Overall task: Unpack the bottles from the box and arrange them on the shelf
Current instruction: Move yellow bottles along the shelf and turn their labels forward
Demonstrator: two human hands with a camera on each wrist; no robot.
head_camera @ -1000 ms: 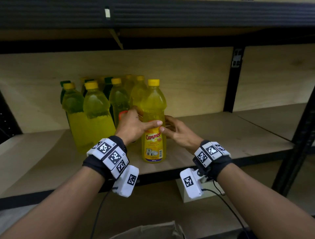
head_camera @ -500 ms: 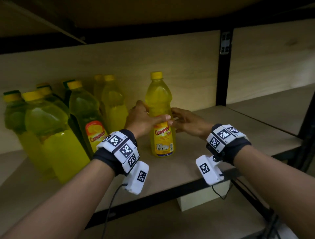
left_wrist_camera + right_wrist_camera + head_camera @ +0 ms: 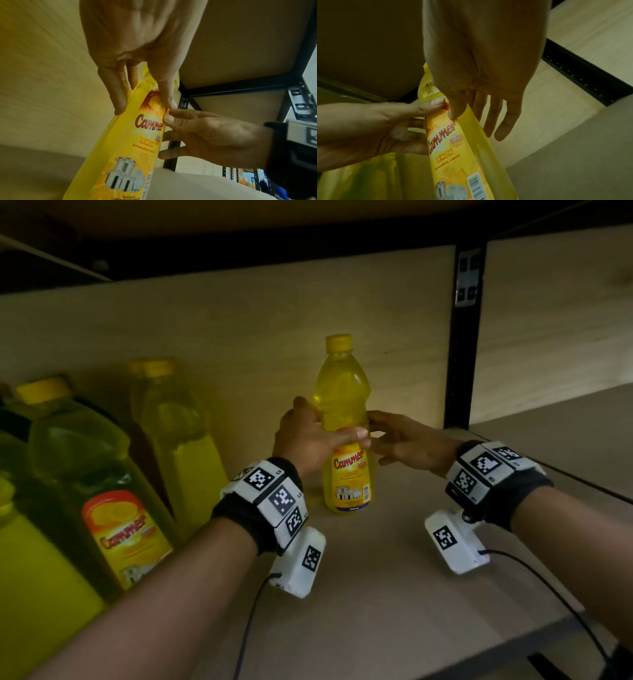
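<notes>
Left of held bottle (image 3: 346, 419), other bottles (image 3: 113, 491)

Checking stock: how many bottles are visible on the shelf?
4: centre bottle, upright; labelled bottle front left; rear bottle behind it; edge bottle far left, cut off. More may be hidden.

I'm seeing a yellow Cammer bottle (image 3: 346, 419) with a yellow cap standing upright on the wooden shelf (image 3: 394, 577), center of the frame. More yellow bottles (image 3: 102, 491) are standing grouped at the left edge, blurred.
</notes>
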